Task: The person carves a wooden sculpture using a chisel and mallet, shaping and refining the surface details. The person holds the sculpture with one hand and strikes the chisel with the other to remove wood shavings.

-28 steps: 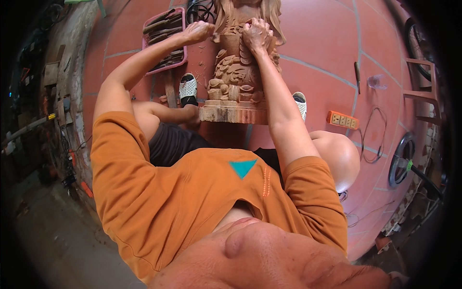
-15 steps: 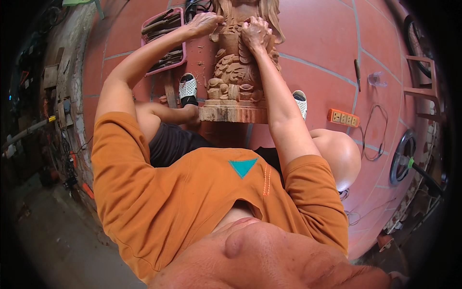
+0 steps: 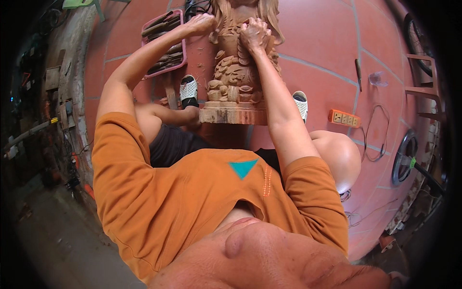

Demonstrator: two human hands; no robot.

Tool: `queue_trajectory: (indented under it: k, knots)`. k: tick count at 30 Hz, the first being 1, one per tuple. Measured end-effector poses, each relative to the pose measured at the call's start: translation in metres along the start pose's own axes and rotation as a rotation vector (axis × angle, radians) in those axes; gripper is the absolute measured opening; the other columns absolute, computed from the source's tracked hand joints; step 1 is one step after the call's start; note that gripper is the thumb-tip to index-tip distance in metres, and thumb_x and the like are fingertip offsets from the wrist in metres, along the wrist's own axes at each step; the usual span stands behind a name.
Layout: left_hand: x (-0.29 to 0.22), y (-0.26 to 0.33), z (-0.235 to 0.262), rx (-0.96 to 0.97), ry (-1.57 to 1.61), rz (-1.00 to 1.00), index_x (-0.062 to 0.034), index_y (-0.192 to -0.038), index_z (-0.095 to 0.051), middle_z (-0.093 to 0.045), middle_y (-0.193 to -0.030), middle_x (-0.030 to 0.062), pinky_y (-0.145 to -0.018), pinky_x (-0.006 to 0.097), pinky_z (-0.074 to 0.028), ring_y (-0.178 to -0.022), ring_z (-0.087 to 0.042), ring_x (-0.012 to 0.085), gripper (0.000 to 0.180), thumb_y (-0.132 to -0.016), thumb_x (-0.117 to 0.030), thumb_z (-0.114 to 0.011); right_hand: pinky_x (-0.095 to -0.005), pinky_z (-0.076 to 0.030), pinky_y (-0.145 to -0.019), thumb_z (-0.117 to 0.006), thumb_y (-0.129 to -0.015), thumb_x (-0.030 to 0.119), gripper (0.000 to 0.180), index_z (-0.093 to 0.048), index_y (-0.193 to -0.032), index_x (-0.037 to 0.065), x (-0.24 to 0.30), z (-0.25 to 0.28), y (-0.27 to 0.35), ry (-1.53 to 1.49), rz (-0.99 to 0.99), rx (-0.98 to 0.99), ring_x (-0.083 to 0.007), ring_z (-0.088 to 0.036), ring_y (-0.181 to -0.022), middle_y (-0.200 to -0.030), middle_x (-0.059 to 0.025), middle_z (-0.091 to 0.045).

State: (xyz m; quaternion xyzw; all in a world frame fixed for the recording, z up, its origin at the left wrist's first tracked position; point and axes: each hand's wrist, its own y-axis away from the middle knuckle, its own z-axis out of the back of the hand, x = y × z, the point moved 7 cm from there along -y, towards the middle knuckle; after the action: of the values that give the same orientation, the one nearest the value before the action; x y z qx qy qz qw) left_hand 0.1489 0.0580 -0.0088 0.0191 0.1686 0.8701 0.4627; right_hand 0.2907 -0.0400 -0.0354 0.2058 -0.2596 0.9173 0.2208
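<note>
A brown wooden carving [image 3: 231, 72] with dense relief lies between my feet, its flat, rough base [image 3: 233, 114] nearest me. My right hand [image 3: 255, 35] rests on its upper part with the fingers curled down. Whatever those fingers grip, if anything, is hidden beneath the hand. At the carving's left edge is my left hand [image 3: 201, 23], closed with its knuckles toward the wood. What it holds, if anything, cannot be made out.
Left of the carving, a pink basket [image 3: 184, 54] holds several long-handled tools [image 3: 166, 30]. Wood chips [image 3: 204, 62] litter the tiles beside it. To the right are an orange power strip [image 3: 344, 118], a dark slim tool [image 3: 358, 74], a clear cup [image 3: 378, 79] and a cable [image 3: 369, 129].
My left hand has shifted a little to the left, from over the carving's relief to its edge. The right hand stays in nearly the same place on the wood.
</note>
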Motion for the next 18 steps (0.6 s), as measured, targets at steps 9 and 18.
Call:
queue_trajectory:
  k: [9, 18]
  knots:
    - [-0.01, 0.005, -0.025, -0.016, -0.066, -0.133, -0.0014, -0.084, -0.063, -0.063, -0.079, 0.0227, -0.066, 0.047, -0.049, -0.081, -0.063, 0.0383, 0.012, -0.077, -0.008, -0.055, -0.0483, -0.044, -0.08, -0.054, -0.077, 0.025, 0.023, -0.066, -0.087, 0.008, 0.002, 0.0, 0.001, -0.035, 0.015, 0.004, -0.0294, -0.06, -0.094, -0.097, -0.0118, -0.065]
    - [-0.006, -0.005, 0.0, -0.213, -0.087, -0.111, -0.003, -0.087, -0.065, -0.064, -0.082, 0.0214, -0.067, 0.046, -0.049, -0.082, -0.063, 0.0381, 0.016, -0.081, -0.013, -0.054, -0.0474, -0.044, -0.081, -0.055, -0.077, 0.026, 0.023, -0.066, -0.087, 0.008, 0.004, 0.0, 0.0, 0.001, 0.01, 0.002, -0.0285, -0.06, -0.095, -0.096, -0.0107, -0.064]
